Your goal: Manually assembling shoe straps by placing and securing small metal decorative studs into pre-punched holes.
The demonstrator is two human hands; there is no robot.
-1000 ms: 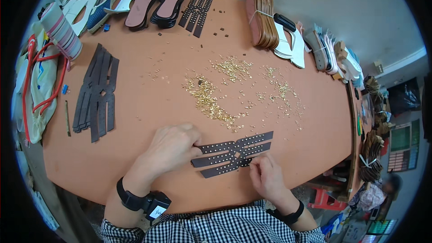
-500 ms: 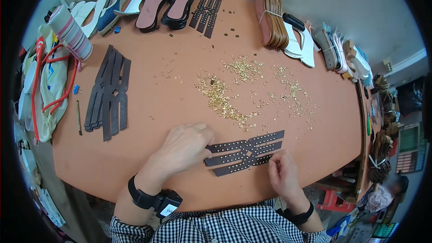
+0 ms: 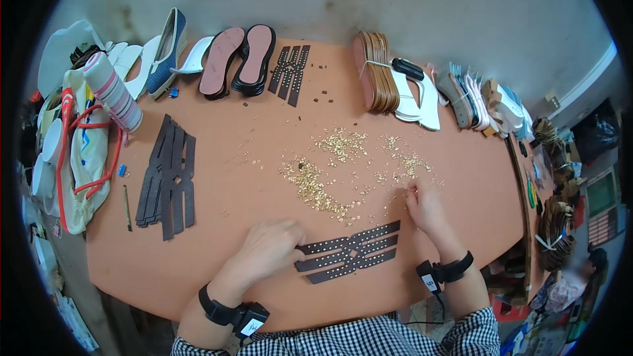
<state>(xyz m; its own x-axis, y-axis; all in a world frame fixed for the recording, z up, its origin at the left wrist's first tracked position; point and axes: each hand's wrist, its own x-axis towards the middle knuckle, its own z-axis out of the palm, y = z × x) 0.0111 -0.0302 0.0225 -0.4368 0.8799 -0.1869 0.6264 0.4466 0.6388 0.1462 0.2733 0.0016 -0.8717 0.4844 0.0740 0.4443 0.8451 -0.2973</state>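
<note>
A dark brown shoe-upper piece, cut into straps and dotted with rows of gold studs, lies flat near the front of the table. My left hand rests at its left end, fingers bent and pinching the strap tips. My right hand is up beyond the piece's right end, at the near edge of the right patch of loose gold studs. Its fingertips are drawn together; whether a stud is between them is too small to tell. A denser heap of gold studs lies beyond the strap piece.
Undecorated dark strap pieces are stacked at left, beside a thin stick. Another studded piece lies at the back near pink-topped soles. A bundle of tan soles stands back right. A striped bottle stands at far left.
My right hand has left the strap piece's right end and moved away from me to the loose studs. My left hand stays at the left end. The whole view has tilted upward.
</note>
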